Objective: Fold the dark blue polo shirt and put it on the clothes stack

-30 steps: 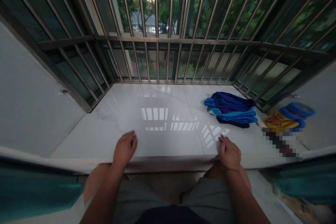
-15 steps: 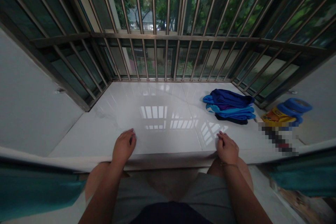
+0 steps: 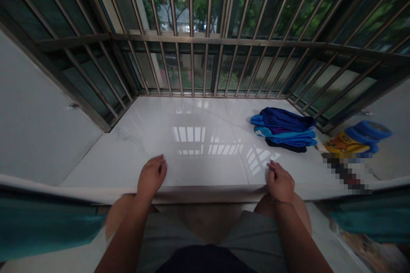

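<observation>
Behind the shiny white stone window ledge [image 3: 198, 136] stand grey metal window bars [image 3: 192, 64], and your left hand [image 3: 151, 177] and right hand [image 3: 281, 181] lie flat on its front edge, each grip loose and holding nothing. The pile of folded blue cloths [image 3: 285, 130] sits far back on your right, well apart from both hands. Lean in and use your right hand so you lift the whole pile from under it.

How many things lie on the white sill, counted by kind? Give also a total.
Pile of folded blue clothes: 1
Yellow and blue object at the right edge, partly blurred, kind unclear: 1
Hands resting on the sill's front edge: 2, the left hand and the right hand
Total: 4
</observation>
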Tool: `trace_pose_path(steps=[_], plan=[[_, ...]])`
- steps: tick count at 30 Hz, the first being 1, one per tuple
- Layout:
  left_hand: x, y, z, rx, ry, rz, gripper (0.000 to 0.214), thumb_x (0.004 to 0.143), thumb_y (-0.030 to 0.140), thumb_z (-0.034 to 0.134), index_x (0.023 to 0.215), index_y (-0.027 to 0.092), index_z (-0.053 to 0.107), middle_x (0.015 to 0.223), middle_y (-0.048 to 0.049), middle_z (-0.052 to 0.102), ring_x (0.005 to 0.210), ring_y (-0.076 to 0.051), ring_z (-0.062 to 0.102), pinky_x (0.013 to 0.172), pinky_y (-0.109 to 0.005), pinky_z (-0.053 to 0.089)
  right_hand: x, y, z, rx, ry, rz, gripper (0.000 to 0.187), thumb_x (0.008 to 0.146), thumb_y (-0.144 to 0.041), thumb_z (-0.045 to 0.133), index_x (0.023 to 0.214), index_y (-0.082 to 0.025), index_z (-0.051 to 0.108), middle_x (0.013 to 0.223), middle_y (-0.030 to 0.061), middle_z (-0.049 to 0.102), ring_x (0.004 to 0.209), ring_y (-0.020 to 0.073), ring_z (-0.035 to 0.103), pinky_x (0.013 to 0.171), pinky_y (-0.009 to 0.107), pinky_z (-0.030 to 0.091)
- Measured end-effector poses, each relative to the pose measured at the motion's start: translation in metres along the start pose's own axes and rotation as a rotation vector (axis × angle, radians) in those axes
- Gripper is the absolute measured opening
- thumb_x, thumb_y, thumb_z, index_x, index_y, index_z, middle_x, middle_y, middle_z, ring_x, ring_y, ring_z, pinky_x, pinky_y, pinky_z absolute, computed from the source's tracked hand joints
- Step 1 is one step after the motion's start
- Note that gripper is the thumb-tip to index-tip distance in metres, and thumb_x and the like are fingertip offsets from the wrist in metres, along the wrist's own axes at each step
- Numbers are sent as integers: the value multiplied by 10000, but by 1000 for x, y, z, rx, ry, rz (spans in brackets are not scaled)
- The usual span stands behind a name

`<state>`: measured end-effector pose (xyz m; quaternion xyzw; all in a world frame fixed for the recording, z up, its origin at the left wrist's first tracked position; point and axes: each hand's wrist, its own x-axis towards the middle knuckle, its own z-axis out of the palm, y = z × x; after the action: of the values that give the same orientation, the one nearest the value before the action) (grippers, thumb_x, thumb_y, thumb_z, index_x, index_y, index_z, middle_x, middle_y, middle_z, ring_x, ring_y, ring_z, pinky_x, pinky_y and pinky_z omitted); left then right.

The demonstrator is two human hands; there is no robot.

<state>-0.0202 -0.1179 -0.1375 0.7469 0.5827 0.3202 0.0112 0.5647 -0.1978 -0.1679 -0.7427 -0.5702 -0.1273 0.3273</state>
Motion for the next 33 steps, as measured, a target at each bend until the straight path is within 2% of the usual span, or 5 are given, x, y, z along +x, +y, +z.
trace_pose_path(steps=[9, 17, 33], plan=[[1, 2, -3, 17, -18, -7, 275, 1061, 355, 525, 1085, 235, 772, 1333, -143, 835, 1224, -342, 779, 1168, -530, 602, 1, -2, -2, 10, -14, 27, 406, 1007, -343, 502, 1174, -201, 843, 1362, 134, 837, 1347, 317, 752, 1192, 492, 541], [5, 8, -9, -2, -54, -68, 278, 1048, 356, 526, 1053, 254, 785, 1325, -123, 843, 1223, -335, 779, 1170, -542, 602, 0, -4, -4, -1, -25, 25, 417, 1023, -334, 480, 1189, -194, 836, 1387, 131, 828, 1373, 317, 735, 1215, 484, 514], [3, 6, -8, 12, -9, -78, 288, 1082, 379, 520, 1054, 239, 770, 1283, -125, 852, 1173, -323, 794, 1127, -500, 617, -1, -6, -7, -6, -29, 16, 410, 1003, -300, 475, 1164, -194, 838, 1351, 131, 839, 1347, 313, 741, 1195, 474, 524]])
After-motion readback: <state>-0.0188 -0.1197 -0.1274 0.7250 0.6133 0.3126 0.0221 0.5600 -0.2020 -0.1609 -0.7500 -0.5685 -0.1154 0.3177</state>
